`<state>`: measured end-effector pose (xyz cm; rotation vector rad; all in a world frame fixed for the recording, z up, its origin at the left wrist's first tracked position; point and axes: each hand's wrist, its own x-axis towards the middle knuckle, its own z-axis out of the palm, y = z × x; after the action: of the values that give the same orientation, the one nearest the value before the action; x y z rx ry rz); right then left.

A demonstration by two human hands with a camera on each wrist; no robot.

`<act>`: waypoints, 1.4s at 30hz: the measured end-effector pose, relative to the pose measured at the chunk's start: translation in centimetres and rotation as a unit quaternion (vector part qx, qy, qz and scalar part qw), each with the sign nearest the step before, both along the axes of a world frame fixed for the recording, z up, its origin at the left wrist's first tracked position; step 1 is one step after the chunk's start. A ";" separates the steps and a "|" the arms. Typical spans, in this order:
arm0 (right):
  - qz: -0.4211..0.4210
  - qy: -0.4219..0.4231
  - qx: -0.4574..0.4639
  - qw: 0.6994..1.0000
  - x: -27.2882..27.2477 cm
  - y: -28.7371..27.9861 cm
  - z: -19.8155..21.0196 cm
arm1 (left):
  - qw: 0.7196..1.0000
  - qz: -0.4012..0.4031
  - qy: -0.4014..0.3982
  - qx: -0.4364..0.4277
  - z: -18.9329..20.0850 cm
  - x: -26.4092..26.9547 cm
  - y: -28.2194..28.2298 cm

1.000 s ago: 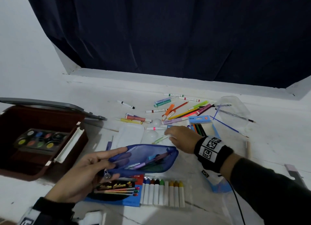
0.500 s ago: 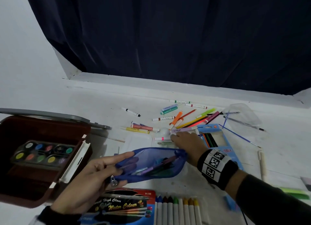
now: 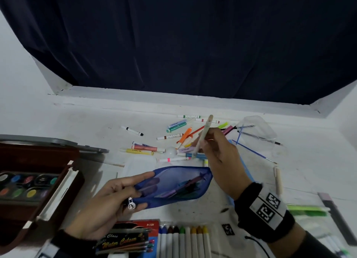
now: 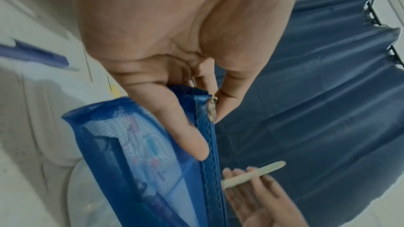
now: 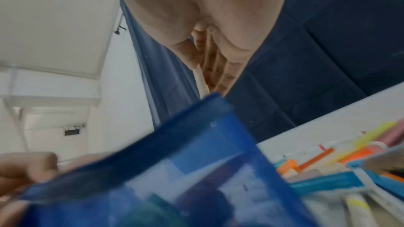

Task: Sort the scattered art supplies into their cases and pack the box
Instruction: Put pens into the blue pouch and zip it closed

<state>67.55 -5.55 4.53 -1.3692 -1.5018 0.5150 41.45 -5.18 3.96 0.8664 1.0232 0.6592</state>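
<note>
The left hand (image 3: 108, 203) holds the blue mesh pouch (image 3: 173, 184) by its zipper end, fingers and thumb pinching the fabric beside the metal zipper pull (image 3: 132, 203), with the mouth of the pouch gaping. Several pens lie inside it. Just beyond the far end of the pouch, the right hand (image 3: 222, 157) is lifted off the white bench (image 3: 81, 118), fingers closed around a pale cream marker (image 3: 202, 136) that tilts upward. Behind the pouch, loose markers (image 3: 173, 136) lie scattered. Left of the pouch sits the open brown box (image 3: 38, 180) with a paint palette (image 3: 27, 184) inside.
</note>
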 end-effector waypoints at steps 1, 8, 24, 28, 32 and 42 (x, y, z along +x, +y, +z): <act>0.028 0.024 0.004 0.999 -0.3 -0.8 0.5 | 1.000 -0.005 0.000 -0.004 -0.1 0.8 -0.1; 0.203 -0.094 -0.047 0.974 -0.2 -4.3 -1.2 | 0.999 -0.040 -0.003 -0.007 -1.0 5.4 -0.8; 0.130 -0.378 -0.174 0.900 3.0 -4.4 -5.7 | 0.998 -0.058 0.010 0.002 -3.1 5.4 -1.5; 0.119 -0.346 -0.176 0.914 2.8 -4.1 -5.5 | 0.984 -0.147 0.072 0.077 -2.8 3.5 -1.8; 0.115 -0.306 -0.165 0.931 2.8 -4.0 -4.8 | 0.960 -0.172 0.156 0.157 -2.8 2.9 -1.7; 0.196 -0.168 -0.132 0.957 0.4 -4.0 -3.9 | 0.925 -0.044 0.211 0.313 -3.1 4.8 -1.3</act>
<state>67.91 -9.57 0.67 -1.4151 -2.0637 0.7827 46.22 -6.49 0.89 1.6599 1.1626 0.7537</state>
